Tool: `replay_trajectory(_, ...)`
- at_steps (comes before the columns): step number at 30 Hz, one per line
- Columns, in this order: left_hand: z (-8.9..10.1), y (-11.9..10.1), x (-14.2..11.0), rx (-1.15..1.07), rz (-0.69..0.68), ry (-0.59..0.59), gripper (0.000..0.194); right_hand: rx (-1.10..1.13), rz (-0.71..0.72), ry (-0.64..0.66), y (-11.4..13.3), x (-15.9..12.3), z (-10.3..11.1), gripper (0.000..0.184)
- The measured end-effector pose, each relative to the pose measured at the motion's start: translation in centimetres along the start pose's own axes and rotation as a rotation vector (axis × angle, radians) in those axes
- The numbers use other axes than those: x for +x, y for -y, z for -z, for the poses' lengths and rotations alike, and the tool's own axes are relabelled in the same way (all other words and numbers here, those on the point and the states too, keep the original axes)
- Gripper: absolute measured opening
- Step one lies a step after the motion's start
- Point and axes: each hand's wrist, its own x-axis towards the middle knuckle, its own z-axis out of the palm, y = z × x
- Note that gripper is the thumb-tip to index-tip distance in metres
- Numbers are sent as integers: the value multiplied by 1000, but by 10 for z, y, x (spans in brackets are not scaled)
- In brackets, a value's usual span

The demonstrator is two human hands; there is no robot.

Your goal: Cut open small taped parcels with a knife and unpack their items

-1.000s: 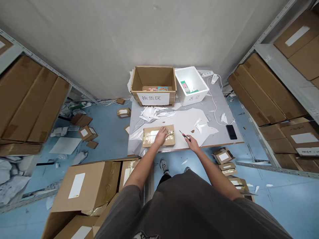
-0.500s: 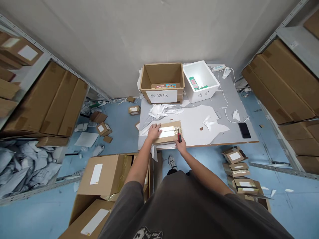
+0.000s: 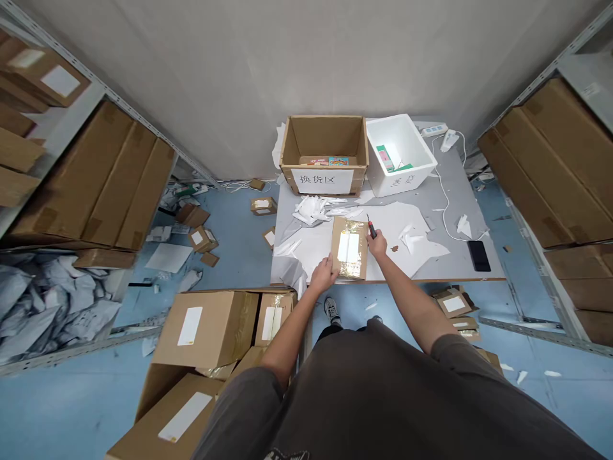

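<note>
A taped cardboard box (image 3: 340, 246) with a white label lies on the work table, its long side running away from me. My left hand (image 3: 324, 275) grips its near left edge, fingers closed on the cardboard. In my right hand (image 3: 377, 243), by the right edge of the box, is a red-and-black utility knife (image 3: 372, 228). Its thin tip points up and away, just beside the box's far right corner. Crumpled white paper (image 3: 311, 209) lies beyond the box on the left.
Behind stand an open cardboard carton (image 3: 323, 139) and a white foam box (image 3: 400, 153), both with small packages inside. A phone (image 3: 479, 255) and a power strip (image 3: 433, 130) lie to the right. Large boxes (image 3: 205, 332) stand at my lower left; shelves flank both sides.
The box has turned about a quarter turn and shifted right. My left hand has moved to its near left edge; my right hand has moved right and farther away with the knife.
</note>
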Motion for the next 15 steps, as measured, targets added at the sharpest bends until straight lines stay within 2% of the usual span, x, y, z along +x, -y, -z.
replay_trajectory(3,-5,-11,-6,-35,27,-31,83,37,-131,-21,0,0,10,26)
replay_trajectory(6,-2,-12,-9,-73,16,-41,98,101,-121,-16,-9,-33,12,31)
replay_trajectory(8,-3,-10,-10,-89,12,9,108,215,-94,37,-21,-68,5,42)
replay_trajectory(11,-12,-11,-10,-111,49,72,107,366,-72,111,-37,-116,-11,60)
replay_trajectory(13,-23,-15,-8,-131,80,52,104,418,-73,87,-42,-135,-23,65)
replay_trajectory(15,-34,-18,-6,-149,95,5,102,448,-94,41,-42,-140,-29,64)
